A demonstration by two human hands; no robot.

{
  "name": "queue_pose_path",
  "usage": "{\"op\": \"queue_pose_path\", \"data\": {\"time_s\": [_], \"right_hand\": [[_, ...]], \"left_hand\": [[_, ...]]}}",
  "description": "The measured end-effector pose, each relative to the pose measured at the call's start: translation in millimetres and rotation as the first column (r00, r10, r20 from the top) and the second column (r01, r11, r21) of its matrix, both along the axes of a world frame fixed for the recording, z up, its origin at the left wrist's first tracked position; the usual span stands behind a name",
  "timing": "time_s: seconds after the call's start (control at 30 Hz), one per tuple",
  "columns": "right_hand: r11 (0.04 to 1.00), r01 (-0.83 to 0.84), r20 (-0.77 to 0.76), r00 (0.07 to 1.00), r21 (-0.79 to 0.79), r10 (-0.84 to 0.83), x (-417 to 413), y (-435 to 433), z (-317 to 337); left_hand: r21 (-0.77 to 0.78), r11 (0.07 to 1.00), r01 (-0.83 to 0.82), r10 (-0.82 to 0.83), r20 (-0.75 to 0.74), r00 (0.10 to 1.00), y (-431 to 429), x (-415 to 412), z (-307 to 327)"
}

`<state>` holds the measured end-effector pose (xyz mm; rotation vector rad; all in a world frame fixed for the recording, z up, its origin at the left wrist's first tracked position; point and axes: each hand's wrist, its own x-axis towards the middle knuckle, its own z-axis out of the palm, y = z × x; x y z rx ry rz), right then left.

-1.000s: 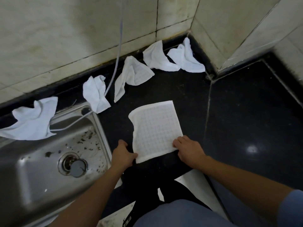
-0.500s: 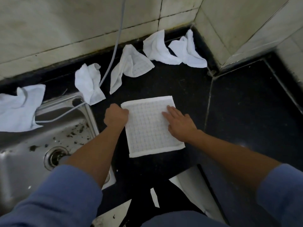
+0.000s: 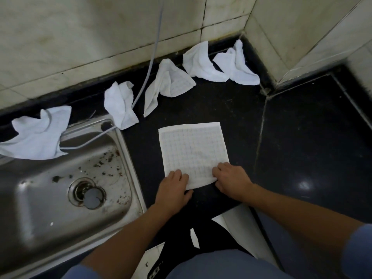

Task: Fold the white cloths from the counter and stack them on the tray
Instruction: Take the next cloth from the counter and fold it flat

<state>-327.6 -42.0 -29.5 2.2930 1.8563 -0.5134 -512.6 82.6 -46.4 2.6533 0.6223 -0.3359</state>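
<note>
Cloth [image 3: 193, 154] lies flat; my left hand [image 3: 174, 188] and right hand [image 3: 231, 181] pinch its near corners. Uneven lifting could skew the fold.

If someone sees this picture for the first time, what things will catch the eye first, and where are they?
First, the flat white cloth spread on the black counter at centre, with the left hand and the right hand on its near corners. Next, five crumpled white cloths lie in a row along the tiled wall behind it. At left sits a steel sink with dark specks around its drain.
</note>
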Motion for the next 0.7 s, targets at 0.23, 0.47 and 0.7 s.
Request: {"op": "queue_pose_path", "data": {"time_s": [0.23,0.47,0.7], "right_hand": [[0.999,-0.006,-0.121,0.993,-0.034,0.002,8,-23,1],[0.902,0.402,-0.441,0.789,-0.156,-0.428,46,-7,30],[0.771,0.626,-0.392,0.683,-0.121,-0.616,86,56,20]], "left_hand": [[0.087,0.987,0.135,-0.128,-0.08,0.988,4,-15,5],[-0.18,0.964,-0.198,0.197,-0.02,0.98,38,-15,43],[-0.638,0.491,-0.593,0.698,-0.12,0.706,110,46,33]]}}
